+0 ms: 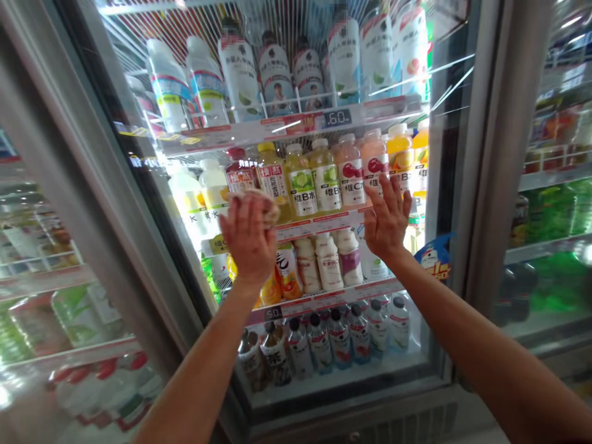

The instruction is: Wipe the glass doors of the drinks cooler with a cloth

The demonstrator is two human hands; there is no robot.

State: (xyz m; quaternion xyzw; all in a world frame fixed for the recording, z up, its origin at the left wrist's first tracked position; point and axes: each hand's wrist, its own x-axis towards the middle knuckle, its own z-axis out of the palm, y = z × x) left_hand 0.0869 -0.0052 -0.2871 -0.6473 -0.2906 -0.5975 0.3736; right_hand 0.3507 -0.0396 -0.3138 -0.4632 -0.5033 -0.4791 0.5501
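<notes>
Both arms reach forward to the glass door (pixel 324 388) of a lit drinks fridge. A pale, bunched cloth (pixel 269 208) sits under my left hand (pixel 248 237), which presses it flat toward the glass in front of the middle shelf. Only the cloth's upper and right edge shows; my palm and fingers hide the rest. My right hand (pixel 388 219) is open with fingers apart, laid on or just before the glass, and holds nothing. Behind it stand bottles with cherry labels (pixel 350 169). Bottles with lime labels (pixel 301 182) stand between the hands, behind the glass.
Metal door frames (pixel 485 142) border the pane on both sides. A blue sticker (pixel 435 256) is at the lower right. Large bottles (pixel 238 74) fill the top shelf; dark-capped bottles (pixel 319 345) line the bottom. Neighbouring fridges with drinks (pixel 555 203) stand left and right.
</notes>
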